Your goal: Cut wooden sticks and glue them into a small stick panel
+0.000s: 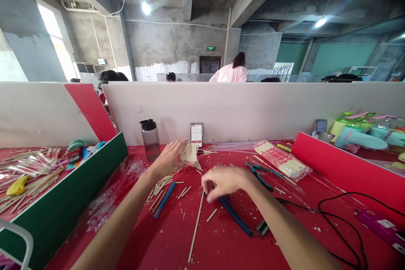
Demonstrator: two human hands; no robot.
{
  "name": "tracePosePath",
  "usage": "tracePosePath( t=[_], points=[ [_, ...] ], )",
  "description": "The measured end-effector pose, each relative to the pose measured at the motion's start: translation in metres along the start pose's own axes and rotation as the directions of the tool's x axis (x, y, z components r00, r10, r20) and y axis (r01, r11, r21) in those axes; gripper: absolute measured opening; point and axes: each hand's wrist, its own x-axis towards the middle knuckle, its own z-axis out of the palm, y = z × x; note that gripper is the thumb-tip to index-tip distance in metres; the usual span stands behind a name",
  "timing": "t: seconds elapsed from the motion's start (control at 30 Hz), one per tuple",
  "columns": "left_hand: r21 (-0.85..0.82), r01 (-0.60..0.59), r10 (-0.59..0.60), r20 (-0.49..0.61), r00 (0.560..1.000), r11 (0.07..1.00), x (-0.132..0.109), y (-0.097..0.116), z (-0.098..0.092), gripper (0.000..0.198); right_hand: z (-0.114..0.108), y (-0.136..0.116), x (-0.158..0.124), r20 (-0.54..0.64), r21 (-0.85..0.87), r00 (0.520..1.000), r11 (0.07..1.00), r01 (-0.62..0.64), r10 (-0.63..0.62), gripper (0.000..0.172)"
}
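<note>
My left hand [169, 157] reaches to a small bundle of pale wooden sticks [190, 154], thumb and fingers at its left edge. My right hand [223, 180] is curled, fingertips pointing down. What is in its fingers, if anything, is hidden. A long thin wooden stick [196, 228] runs from just below those fingertips toward me. Blue-handled pliers [236, 216] lie partly under my right hand, their head hidden. Short cut sticks [163, 184] and a blue pen-like rod [164, 200] lie below my left hand.
A dark bottle [150, 139] and a propped phone [196, 135] stand by the white partition [221, 109]. To the right are green-handled pliers [261, 175], a bag of sticks [283, 160] and a black cable [344, 219]. Crumpled plastic wrap [110, 194] lies along the green divider [72, 190].
</note>
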Motion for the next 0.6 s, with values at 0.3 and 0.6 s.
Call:
tracePosePath(
  t=[0.3, 0.6],
  points=[
    [0.022, -0.008, 0.008, 0.016, 1.000, 1.000, 0.002, 0.001, -0.002, 0.078, 0.032, -0.055, 0.015, 0.249, -0.548, 0.935, 0.833, -0.080, 0.254, 0.022],
    [0.040, -0.015, 0.015, 0.005, 1.000, 0.999, 0.001, 0.005, -0.003, 0.075, 0.035, -0.052, 0.016, 0.212, -0.566, 0.958, 0.824, -0.041, 0.194, 0.023]
  ],
)
